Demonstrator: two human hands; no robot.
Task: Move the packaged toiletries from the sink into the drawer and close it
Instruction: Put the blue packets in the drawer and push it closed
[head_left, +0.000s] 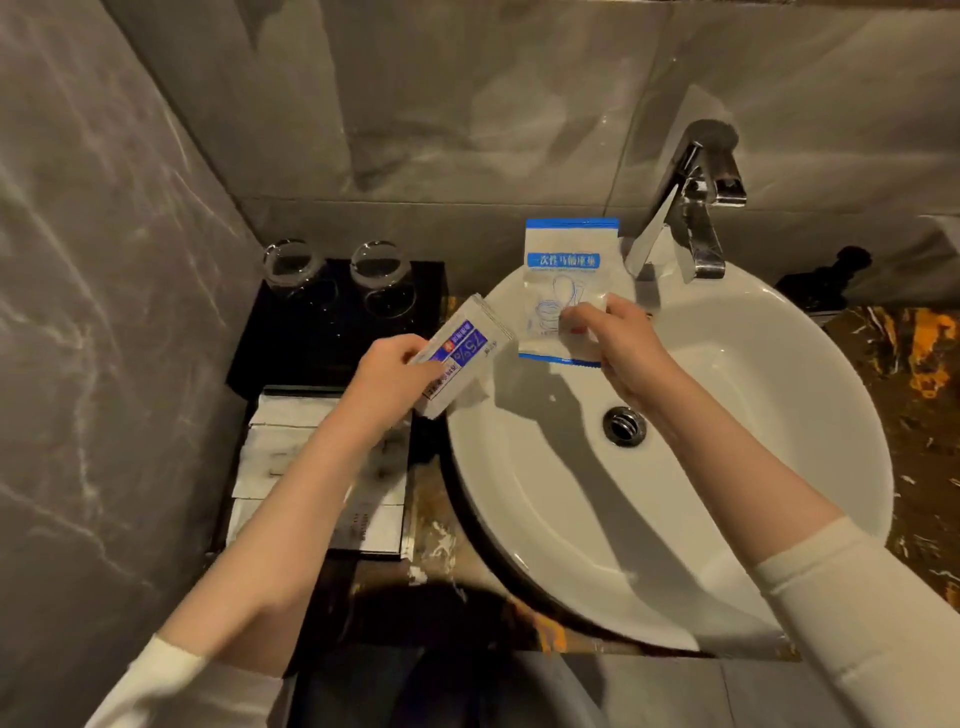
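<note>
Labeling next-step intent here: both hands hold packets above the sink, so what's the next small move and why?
Probably carry the left hand with its small blue-and-white 75% sachets over the open black drawer of white packets and drop them. The drawer sits directly below that hand. The right hand pinches the larger blue-edged clear packet, already lifted off the white round sink.

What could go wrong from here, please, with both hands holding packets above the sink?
The right hand pinches the large blue-and-white packet only near its lower edge, so it might slip into the sink. The left hand holds its small packets close to two glasses; a careless swing could knock them.
</note>
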